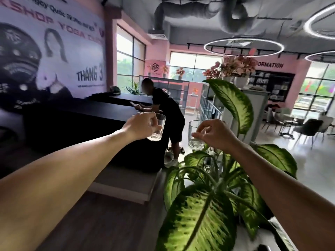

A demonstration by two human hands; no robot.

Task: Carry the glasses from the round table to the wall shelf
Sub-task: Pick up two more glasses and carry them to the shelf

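1. A large printed banner (50,51) covered the wall far left of the plant, above a long black counter (76,122).
2. The left hand (139,125) was held out in the air left of the plant, fingers curled round a clear empty glass (157,128), which tilted slightly.
3. Beyond that glass, a person in black (166,113) leaned on the counter.
4. The right hand (215,134) pinched a second clear glass (194,135) near its rim, upright, directly above the plant.
5. The leafy green plant (213,187) filled the lower foreground, under the right forearm.
6. Chairs (308,127) stood far right of the plant.
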